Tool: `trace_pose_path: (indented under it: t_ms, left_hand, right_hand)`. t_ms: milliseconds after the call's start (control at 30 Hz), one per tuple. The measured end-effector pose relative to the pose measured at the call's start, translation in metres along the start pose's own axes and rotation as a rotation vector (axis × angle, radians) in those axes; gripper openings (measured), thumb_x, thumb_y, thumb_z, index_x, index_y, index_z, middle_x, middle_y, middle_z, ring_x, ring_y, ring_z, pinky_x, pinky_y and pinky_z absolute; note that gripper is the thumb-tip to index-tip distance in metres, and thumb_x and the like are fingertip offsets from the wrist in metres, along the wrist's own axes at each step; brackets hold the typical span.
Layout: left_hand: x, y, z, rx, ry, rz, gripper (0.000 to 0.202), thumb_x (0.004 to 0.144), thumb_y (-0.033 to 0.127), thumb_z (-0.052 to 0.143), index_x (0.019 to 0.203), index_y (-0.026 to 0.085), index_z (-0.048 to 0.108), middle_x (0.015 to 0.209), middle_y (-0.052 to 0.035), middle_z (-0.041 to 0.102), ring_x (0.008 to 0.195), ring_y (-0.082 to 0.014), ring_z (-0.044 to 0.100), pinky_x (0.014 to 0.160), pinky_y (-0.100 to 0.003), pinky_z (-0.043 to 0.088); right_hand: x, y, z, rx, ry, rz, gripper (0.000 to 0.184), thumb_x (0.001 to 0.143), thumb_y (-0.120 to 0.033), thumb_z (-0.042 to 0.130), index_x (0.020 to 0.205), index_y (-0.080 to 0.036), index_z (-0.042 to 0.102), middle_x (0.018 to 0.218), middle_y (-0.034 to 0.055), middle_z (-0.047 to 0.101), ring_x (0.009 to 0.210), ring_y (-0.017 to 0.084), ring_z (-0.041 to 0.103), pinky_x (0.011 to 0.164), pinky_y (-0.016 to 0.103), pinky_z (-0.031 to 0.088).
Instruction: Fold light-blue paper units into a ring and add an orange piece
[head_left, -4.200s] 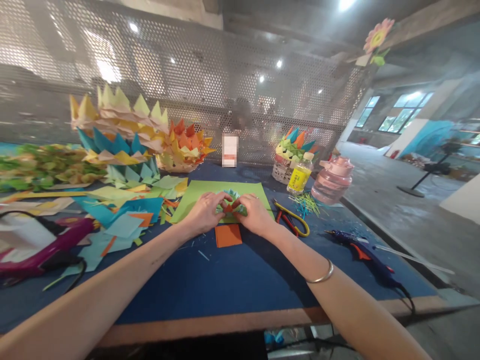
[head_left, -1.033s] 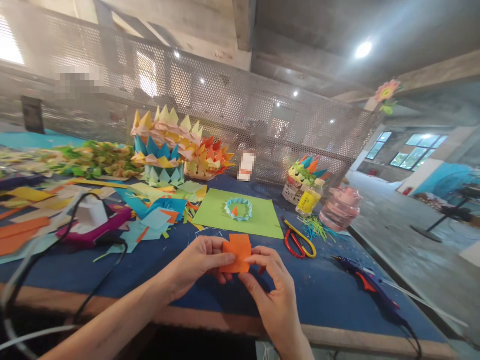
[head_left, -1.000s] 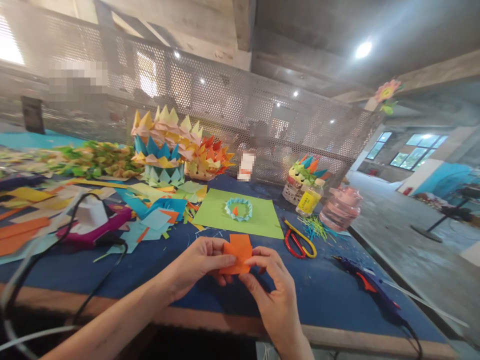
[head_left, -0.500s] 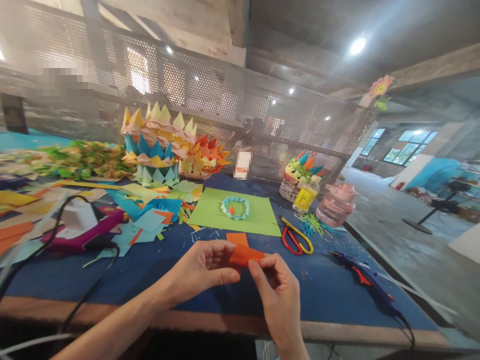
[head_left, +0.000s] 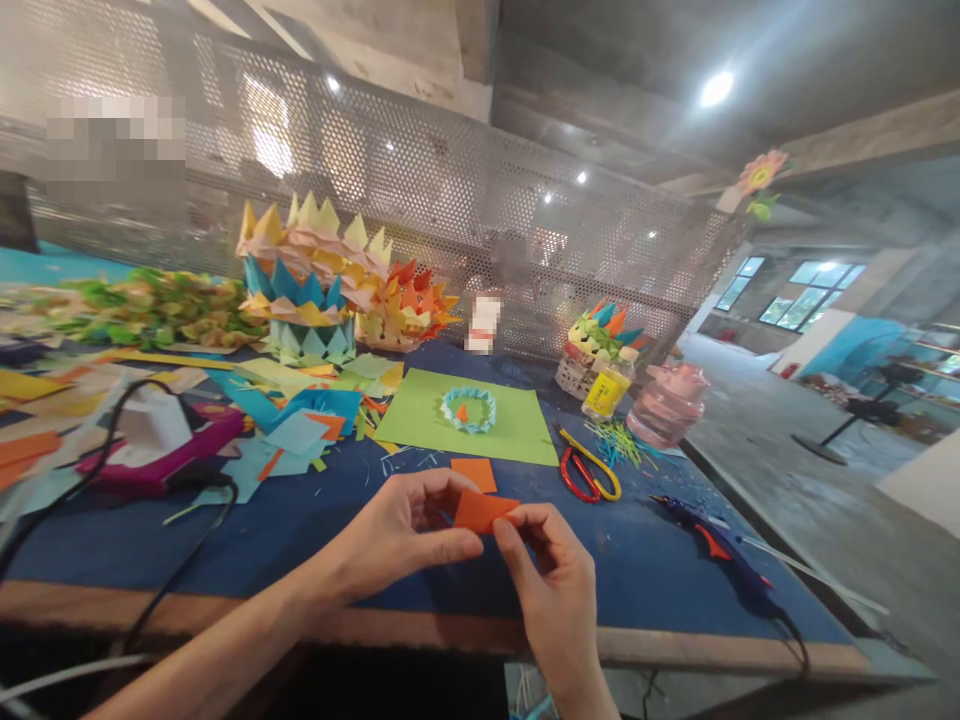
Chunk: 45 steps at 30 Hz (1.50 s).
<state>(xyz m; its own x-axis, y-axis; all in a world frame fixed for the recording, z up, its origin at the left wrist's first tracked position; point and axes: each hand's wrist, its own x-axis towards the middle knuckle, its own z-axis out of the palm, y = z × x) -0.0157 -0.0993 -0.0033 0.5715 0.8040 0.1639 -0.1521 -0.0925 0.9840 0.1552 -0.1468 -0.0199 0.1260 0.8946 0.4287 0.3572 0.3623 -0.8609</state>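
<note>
A folded piece of orange paper [head_left: 481, 512] is held between my two hands above the front of the table. My left hand [head_left: 420, 525] has its fingers behind the paper's left end, with the thumb below. My right hand [head_left: 551, 560] pinches the right end between thumb and fingers. Just beyond lies a flat orange paper square [head_left: 473, 474]. Further back, a light blue folded-paper ring [head_left: 444, 408] with a small orange folded point [head_left: 462, 411] inside it rests on a green sheet [head_left: 517, 430].
Scissors [head_left: 591, 468] and a glue gun [head_left: 712, 545] lie to the right. Behind them stand a yellow-labelled bottle [head_left: 606, 393] and a pink plastic container [head_left: 667, 405]. On the left are a magenta power strip [head_left: 161, 455], paper scraps and folded-paper crowns [head_left: 311, 340].
The view has shifted slightly. Both hands keep hold of the orange paper, whose left part now lies flatter and tilted a little differently. Other things stay put.
</note>
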Motion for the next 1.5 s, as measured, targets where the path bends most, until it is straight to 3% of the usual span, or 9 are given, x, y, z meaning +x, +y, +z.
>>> trace_pose_path:
  t_ms: [100, 200, 333, 733, 900, 1233, 1500]
  left_hand:
    - [0.0, -0.001, 0.003, 0.054, -0.025, 0.027, 0.03, 0.066, 0.025, 0.077, 0.09, 0.016, 0.064, 0.084, 0.0001, 0.067, 0.081, -0.0142, 0.061, 0.077, -0.026, 0.047]
    - [0.002, -0.003, 0.006, 0.041, 0.025, -0.016, 0.017, 0.073, 0.028, 0.071, 0.083, 0.015, 0.065, 0.072, 0.0019, 0.065, 0.067, -0.0097, 0.059, 0.065, -0.022, 0.047]
    - [0.003, -0.005, 0.005, 0.051, 0.059, -0.036, 0.018, 0.076, 0.031, 0.066, 0.076, 0.013, 0.064, 0.065, 0.0014, 0.065, 0.057, -0.0087, 0.057, 0.055, -0.02, 0.047]
    - [0.004, -0.009, 0.004, 0.039, 0.083, -0.06, 0.018, 0.077, 0.03, 0.064, 0.074, 0.012, 0.064, 0.062, 0.0016, 0.065, 0.054, -0.0078, 0.058, 0.054, -0.019, 0.049]
    - [0.004, -0.009, 0.003, 0.033, 0.081, -0.076, 0.017, 0.076, 0.03, 0.064, 0.074, 0.013, 0.062, 0.062, 0.0017, 0.065, 0.055, -0.0078, 0.058, 0.056, -0.019, 0.049]
    - [0.005, -0.01, 0.001, 0.143, 0.024, -0.124, 0.021, 0.079, 0.033, 0.06, 0.074, 0.013, 0.061, 0.058, 0.0021, 0.063, 0.051, -0.0081, 0.056, 0.051, -0.019, 0.047]
    - [-0.001, -0.005, 0.003, 0.193, 0.017, -0.116, 0.017, 0.078, 0.031, 0.06, 0.073, 0.015, 0.06, 0.056, 0.0024, 0.062, 0.052, -0.0095, 0.057, 0.052, -0.02, 0.046]
  right_hand:
    - [-0.001, -0.003, 0.001, -0.016, 0.027, -0.004, 0.012, 0.083, -0.028, 0.06, 0.077, -0.018, 0.059, 0.069, -0.0014, 0.062, 0.063, 0.011, 0.058, 0.06, 0.019, 0.045]
    - [-0.003, -0.004, 0.005, -0.01, 0.041, -0.037, 0.01, 0.084, -0.027, 0.059, 0.078, -0.018, 0.059, 0.069, -0.0014, 0.063, 0.064, 0.011, 0.06, 0.06, 0.018, 0.046]
    - [-0.004, -0.004, 0.009, -0.008, 0.072, -0.056, 0.008, 0.084, -0.026, 0.059, 0.08, -0.018, 0.058, 0.071, -0.0013, 0.065, 0.064, 0.011, 0.062, 0.06, 0.018, 0.048]
    - [-0.003, -0.003, 0.013, -0.12, 0.127, -0.113, 0.005, 0.083, -0.024, 0.06, 0.082, -0.019, 0.058, 0.069, -0.002, 0.066, 0.06, 0.011, 0.061, 0.058, 0.018, 0.048]
    - [-0.003, -0.002, 0.015, -0.114, 0.156, -0.131, 0.017, 0.083, -0.022, 0.061, 0.098, -0.02, 0.052, 0.066, -0.0049, 0.065, 0.059, 0.01, 0.061, 0.062, 0.018, 0.049]
    - [-0.006, 0.004, 0.016, -0.219, 0.227, -0.303, 0.019, 0.084, -0.019, 0.06, 0.101, -0.021, 0.052, 0.072, -0.0034, 0.063, 0.063, 0.01, 0.063, 0.064, 0.019, 0.05]
    - [-0.007, -0.001, 0.011, -0.08, 0.037, -0.049, 0.034, 0.082, -0.026, 0.062, 0.111, -0.021, 0.045, 0.075, -0.0013, 0.065, 0.068, 0.014, 0.063, 0.067, 0.024, 0.05]
